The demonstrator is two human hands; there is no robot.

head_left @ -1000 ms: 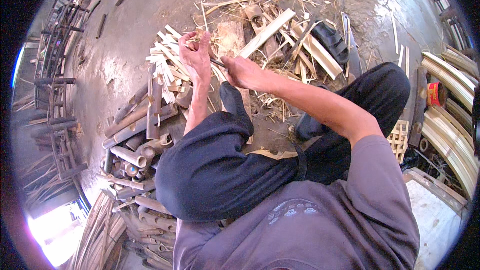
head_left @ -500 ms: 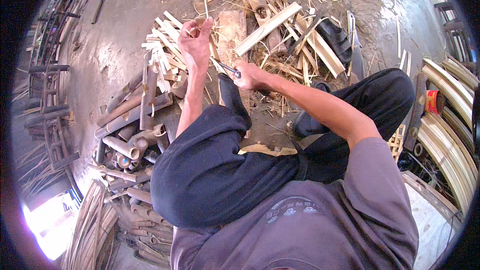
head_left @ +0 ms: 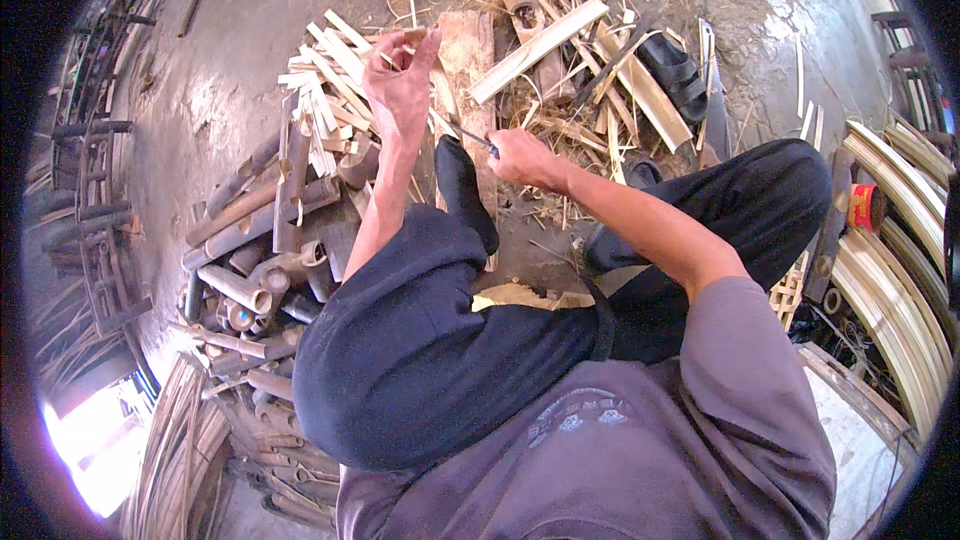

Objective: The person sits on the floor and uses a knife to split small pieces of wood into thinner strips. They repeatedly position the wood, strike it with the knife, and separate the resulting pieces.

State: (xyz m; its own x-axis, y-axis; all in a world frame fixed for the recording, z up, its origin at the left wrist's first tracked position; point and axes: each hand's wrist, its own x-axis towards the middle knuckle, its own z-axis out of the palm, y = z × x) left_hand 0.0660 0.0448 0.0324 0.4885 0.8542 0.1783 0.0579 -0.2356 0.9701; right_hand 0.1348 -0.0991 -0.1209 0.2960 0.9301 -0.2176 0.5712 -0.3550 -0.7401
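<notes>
My left hand (head_left: pixel 398 90) is raised beside the wooden board (head_left: pixel 467 40), its fingers curled and pinching a thin pale bamboo strip (head_left: pixel 388 58); most of the strip is hidden by the fingers. My right hand (head_left: pixel 525 160) is wrapped around the handle of a knife (head_left: pixel 470 136). The narrow dark blade points left toward my left wrist, just above my black-covered foot (head_left: pixel 460 185). Whether the blade touches the strip cannot be made out.
Split bamboo pieces (head_left: pixel 335 65) are piled left of the board. Shavings and a wide bamboo slat (head_left: pixel 540 50) lie to its right, near a black sandal (head_left: pixel 672 75). Bamboo tubes (head_left: pixel 235 288) are heaped at left. Long bent strips (head_left: pixel 890 290) and a red tin (head_left: pixel 865 208) stand at right.
My right hand with the knife has drawn slightly right, away from my left wrist. The left hand stays raised, with its fingers still curled. The whole view has shifted a little.
</notes>
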